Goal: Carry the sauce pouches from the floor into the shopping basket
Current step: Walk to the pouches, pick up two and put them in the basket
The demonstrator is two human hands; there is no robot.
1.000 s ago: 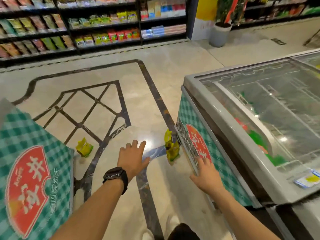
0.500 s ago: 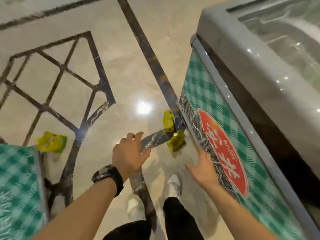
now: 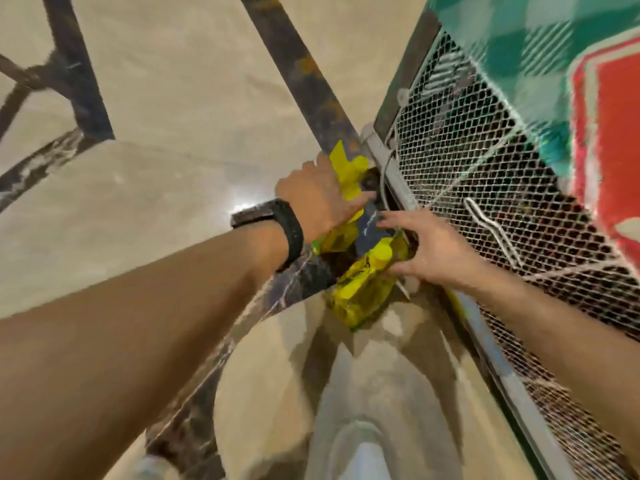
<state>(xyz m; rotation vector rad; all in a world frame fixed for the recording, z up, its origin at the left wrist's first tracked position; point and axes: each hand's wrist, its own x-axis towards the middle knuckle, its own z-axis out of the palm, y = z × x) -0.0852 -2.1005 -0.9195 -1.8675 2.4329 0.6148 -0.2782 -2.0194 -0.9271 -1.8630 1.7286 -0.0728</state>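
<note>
1. Head view now sits very close to the floor [image 3: 166, 98]. In the picture from half a second ago the person stands higher and the floor looks far off. Now they bend right down.
2. The big freezer [image 3: 512, 64] with the green check side fills the right. Its wire grille [image 3: 485, 209] looks much nearer than before.
3. The arms stick out in the air a moment ago, with loose hands that hold nothing. Now both hands are down at the two yellow pouches.
4. The left hand [image 3: 311, 199] has its thumb across the far pouch [image 3: 346, 171]. Its fingers look curled round the pouch, so I think it grips it. The picture is blurry, so I am not fully sure.
5. The right hand [image 3: 436, 247] has its fingers spread and straight. Its thumb touches the near pouch [image 3: 363, 296], but it does not hold it yet.
6. Both pouches are down at the foot of the freezer, in the same spot as before. So the pick-up is only starting. The shopping basket is not in view, and neither is the third pouch seen earlier off to the left. Most of the job is still to do.
7. A black watch [image 3: 280, 223] sits on the left wrist.
</note>
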